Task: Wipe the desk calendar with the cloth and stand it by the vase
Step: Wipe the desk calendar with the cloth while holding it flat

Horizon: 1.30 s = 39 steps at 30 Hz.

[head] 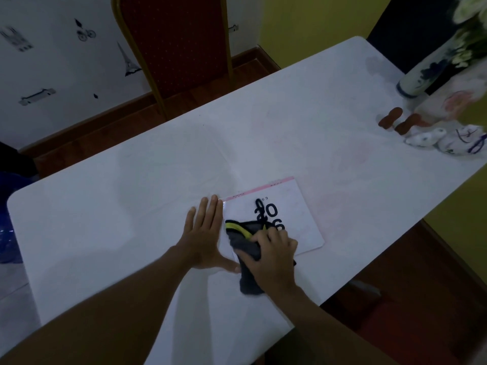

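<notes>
A white desk calendar (295, 206) with a pink top strip and big black numerals lies flat on the white table (131, 206). My right hand (271, 259) presses a dark grey cloth (245, 243) with a yellow-green stripe onto the calendar's near left corner. My left hand (205, 233) lies flat on the table, fingers spread, against the calendar's left edge. A tall white vase (427, 72) with blue painting and pale flowers stands at the table's far right corner.
Small brown and white ornaments (421, 130) sit on the table just in front of the vase. A red chair (176, 43) with a gold frame stands beyond the far table edge. The near table edge runs below my forearms.
</notes>
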Available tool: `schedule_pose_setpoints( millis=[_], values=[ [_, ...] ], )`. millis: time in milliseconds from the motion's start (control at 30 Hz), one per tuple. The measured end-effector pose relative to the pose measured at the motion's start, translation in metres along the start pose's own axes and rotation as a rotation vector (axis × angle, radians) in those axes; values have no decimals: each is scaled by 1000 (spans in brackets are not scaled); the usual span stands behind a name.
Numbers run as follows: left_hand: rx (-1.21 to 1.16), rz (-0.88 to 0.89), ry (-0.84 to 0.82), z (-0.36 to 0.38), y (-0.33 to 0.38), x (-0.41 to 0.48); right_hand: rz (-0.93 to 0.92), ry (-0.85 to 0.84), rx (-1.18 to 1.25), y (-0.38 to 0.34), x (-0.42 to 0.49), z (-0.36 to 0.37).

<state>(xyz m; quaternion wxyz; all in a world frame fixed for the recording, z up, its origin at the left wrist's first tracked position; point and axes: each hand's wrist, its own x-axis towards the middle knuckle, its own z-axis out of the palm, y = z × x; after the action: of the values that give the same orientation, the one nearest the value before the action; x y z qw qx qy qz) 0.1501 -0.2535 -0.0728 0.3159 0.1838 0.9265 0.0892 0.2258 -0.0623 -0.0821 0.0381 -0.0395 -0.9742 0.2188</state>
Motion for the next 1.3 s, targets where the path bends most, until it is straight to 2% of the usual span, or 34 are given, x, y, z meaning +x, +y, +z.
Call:
schedule_pose_setpoints(
  millis=[67,200,367,567,767,1067,1200,1300],
  values=[
    [5,-6,2,1,0,-1,0,0,-11,3,7,-3],
    [18,-9,5,2,0,0,200,35,87,-10,31,-2],
    [12,11,-2,0,0,-1,-10,-15,13,-5,13,-1],
    [17,-16,26,2,1,0,206,-1,34,-20,57,-1],
    [8,11,34,2,-3,0,-29,-104,30,-2,12,-7],
    [9,-5,32,1,0,0,145,-58,29,-21,58,-2],
    [18,-10,43,2,0,0,62,-25,41,-6,26,-5],
    [8,-13,35,2,0,-1,53,14,-36,12,27,-9]
  ],
)
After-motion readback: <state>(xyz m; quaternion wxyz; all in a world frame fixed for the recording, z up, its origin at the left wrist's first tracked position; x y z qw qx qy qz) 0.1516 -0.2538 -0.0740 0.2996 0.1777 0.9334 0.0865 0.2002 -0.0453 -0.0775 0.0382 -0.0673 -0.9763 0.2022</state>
